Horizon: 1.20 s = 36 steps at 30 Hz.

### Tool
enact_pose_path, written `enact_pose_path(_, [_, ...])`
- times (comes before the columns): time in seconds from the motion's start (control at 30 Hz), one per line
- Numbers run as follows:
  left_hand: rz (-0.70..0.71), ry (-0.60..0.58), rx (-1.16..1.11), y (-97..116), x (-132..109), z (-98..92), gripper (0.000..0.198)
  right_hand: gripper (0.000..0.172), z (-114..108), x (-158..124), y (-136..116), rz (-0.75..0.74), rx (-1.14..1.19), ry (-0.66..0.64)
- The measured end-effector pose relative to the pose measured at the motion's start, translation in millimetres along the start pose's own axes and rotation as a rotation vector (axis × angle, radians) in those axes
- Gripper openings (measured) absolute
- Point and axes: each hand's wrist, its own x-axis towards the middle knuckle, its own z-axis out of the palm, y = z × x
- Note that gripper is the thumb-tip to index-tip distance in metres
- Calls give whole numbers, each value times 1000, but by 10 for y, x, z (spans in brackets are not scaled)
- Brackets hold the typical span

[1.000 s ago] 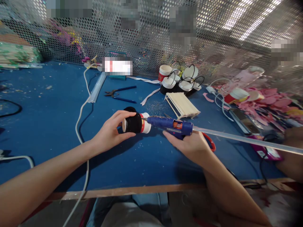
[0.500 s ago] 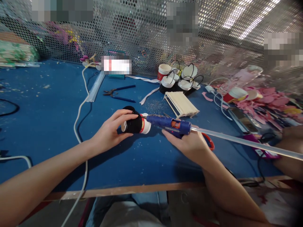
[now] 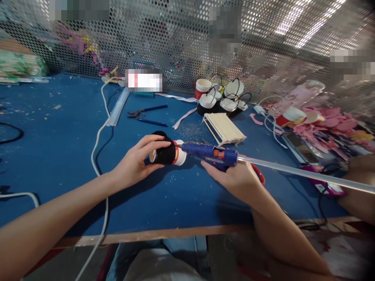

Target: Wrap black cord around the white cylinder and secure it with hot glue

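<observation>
1. At the centre of the frame, a small cup [image 3: 168,153] is held on its side at the desk [image 3: 58,156]. The cup is wrapped in black, with a red band and a white rim. It cannot be told whether it rests on the surface or is lifted just clear of it.
2. The left hand [image 3: 133,166] is closed on the cup, with fingers laid over the top and the thumb pressed beneath.
3. The right hand [image 3: 237,179] is clamped on the grip of a blue glue gun [image 3: 209,152]. The nozzle is set against the cup's banded end. A long clear glue stick [image 3: 293,171] juts from the back of the gun toward the right edge of the frame.
4. A burn is judged the nearest risk. The left fingertips are placed close to the nozzle, and hot glue could be smeared onto them if the cup were turned or the gun slipped.
5. Too much glue could be squeezed out, so that it runs onto the black wrap or drips on the desk.
6. Another person's hand [image 3: 360,168] is seen at the right edge, just beside the far end of the glue stick. The stick could be knocked by it and the nozzle jolted off its spot.
7. A white cable [image 3: 98,148] is trailed over the desk's near edge beside the left forearm. It could be snagged by the arm and pulled across the work.
8. Red-handled scissors [image 3: 261,176] lie under the right hand and could be caught by the wrist.
</observation>
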Motion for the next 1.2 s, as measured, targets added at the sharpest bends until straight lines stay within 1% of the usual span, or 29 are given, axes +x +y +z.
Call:
enact_pose_path(0.2, [-5,0,-20,22,6,-12,46,19,-16,-8,-6,-20,-8,-3])
enact_pose_path(0.3, [-24,18,-69,7,4,-11,47,19,-1,-23,11,-29,-47,11])
enact_pose_path(0.6, [-193,51,-267,-40,0,13,53,18,-14,-42,-58,-1,-44,-32])
enact_pose_path(0.73, [-252,66,-309,-49,0,25,54,15,-17,-53,-65,-38,-42,-42])
enact_pose_path(0.97, [-378,64,-405,-51,12,14,59,13,-18,-79,-79,-18,-20,-71])
enact_pose_path(1.2, [-417,76,-423,-7,32,2,58,13,-27,-83,-81,-35,-40,-55])
